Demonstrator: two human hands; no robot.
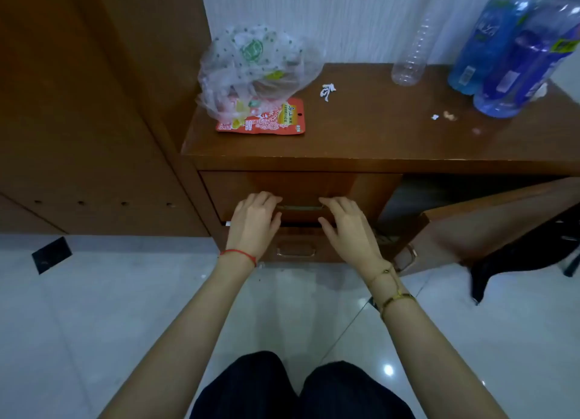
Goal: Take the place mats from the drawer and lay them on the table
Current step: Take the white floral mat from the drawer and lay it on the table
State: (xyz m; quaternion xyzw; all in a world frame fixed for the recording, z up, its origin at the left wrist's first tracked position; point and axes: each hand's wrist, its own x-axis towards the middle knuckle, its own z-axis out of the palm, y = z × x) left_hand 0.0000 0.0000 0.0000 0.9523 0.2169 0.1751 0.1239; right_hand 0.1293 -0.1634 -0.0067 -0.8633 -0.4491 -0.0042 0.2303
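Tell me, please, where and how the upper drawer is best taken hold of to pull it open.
Probably by the metal bar handle at the middle of the upper drawer front. It is a horizontal bar, so fingers can hook it from the front. The left hand and the right hand already sit at its two ends.

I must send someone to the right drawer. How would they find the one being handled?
On the wooden cabinet below the plastic bag, two drawers are stacked. It is the upper drawer, with both hands at its handle; the lower drawer is untouched.
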